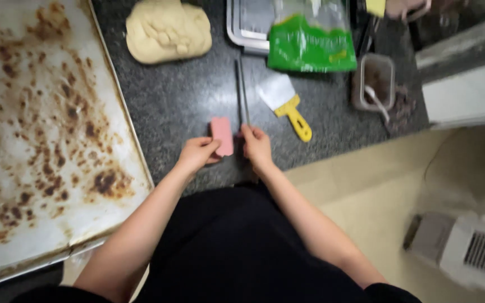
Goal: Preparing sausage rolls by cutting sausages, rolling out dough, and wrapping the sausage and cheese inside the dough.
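The pink block [222,136] is lying on the dark speckled counter [186,95], near its front edge, directly ahead of the person. The left hand [196,153] is closing its grip on the block's lower end, fingers curled around it, so that the block is being pinned flat against the counter. Just beside it, the right hand [256,147] is gripping the near end of a long, thin metal blade [242,92], fingers wrapped tight; the blade is running straight away from the person and lying just beside the block's right edge. Whether blade and block are touching is too blurred to tell.

The block is appearing whole, with no cut pieces visible beside it; judging from that, the cutting or scraping is at its start and nearly all of it is remaining.

To the right of the blade, a scraper with a yellow handle [286,104] is resting on the counter, untouched. Beyond it a green and clear bag [311,47] is leaning over a metal tray [242,28], and a small clear tub holding a spoon [375,84] is sitting further right. A lump of pale dough [168,31] is sitting at the far side, well apart from both hands. A large, stained baking sheet [40,129] is filling the left of the view.
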